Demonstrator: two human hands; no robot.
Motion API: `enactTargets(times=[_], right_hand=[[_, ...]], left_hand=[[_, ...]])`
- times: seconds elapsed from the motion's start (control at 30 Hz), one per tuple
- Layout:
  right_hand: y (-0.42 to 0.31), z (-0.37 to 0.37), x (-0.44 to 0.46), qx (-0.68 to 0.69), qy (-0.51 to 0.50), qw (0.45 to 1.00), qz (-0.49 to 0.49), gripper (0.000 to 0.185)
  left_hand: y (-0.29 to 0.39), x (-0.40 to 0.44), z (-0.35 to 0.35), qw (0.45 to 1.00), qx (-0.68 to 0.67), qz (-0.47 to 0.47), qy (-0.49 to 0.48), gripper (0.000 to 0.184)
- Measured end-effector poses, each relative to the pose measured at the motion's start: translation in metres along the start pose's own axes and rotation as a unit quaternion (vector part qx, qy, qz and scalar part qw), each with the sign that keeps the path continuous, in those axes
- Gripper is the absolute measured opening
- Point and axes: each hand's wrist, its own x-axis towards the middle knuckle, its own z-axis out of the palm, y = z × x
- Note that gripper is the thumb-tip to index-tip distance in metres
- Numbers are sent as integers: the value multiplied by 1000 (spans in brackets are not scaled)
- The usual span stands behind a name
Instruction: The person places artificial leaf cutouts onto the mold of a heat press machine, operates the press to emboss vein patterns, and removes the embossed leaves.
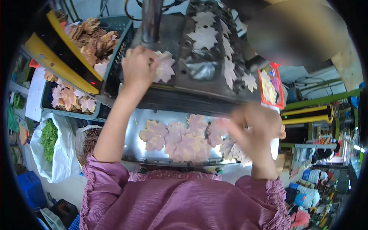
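My left hand [138, 66] is closed at the left edge of a pale pink artificial maple leaf [165, 68] on the dark machine plate, its fingers curled and partly hidden. Smeared by motion, my right hand [258, 124] hovers at the right end of the metal tray [132, 132], and I cannot make out what its fingers do. Several pinkish-yellow maple leaves [188, 145] lie overlapping in that tray. Farther back, a dark mold block [197, 82] carries more pale leaves [203, 37], with a shiny metallic patch in its middle.
A green crate [128, 34] heaped with brown and pink leaves stands left, behind a yellow-and-black sensor bar [63, 65]. A metal post [152, 23] rises from the machine. At right are a red basket [281, 96] and another yellow bar [306, 119]. A white bag [63, 161] holds green foliage.
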Motion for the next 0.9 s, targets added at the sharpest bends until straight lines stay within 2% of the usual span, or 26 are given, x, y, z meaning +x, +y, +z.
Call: enactTargets(times=[0.1,0.13,0.2,0.27,0.4,0.5,0.53,0.9], right_hand=[[-8,-16,-36,7,-11,998,65,35],[3,-26,-43,10,-10,996,92,35],[19,-52,-66,8,1,990,141,34],[16,-54,-72,11,20,986,166,34],[4,-57,-81,44,39,983,171,33],[10,-92,-94,71,50,979,183,32],[2,-64,-90,83,51,978,182,32],[-25,-46,-84,268,3,953,141,29]], left_hand=[[-3,-2,0,998,-38,34,23,14],[14,-4,-9,995,-98,-33,2,14],[12,-6,-6,980,-197,-39,-12,12],[39,-13,-25,966,-231,-99,-63,12],[36,-30,-39,949,-296,-56,-87,12],[35,-39,-47,951,-283,-85,-94,11],[36,-39,-49,952,-276,-98,-92,11],[56,-40,-47,942,-307,-112,-83,13]])
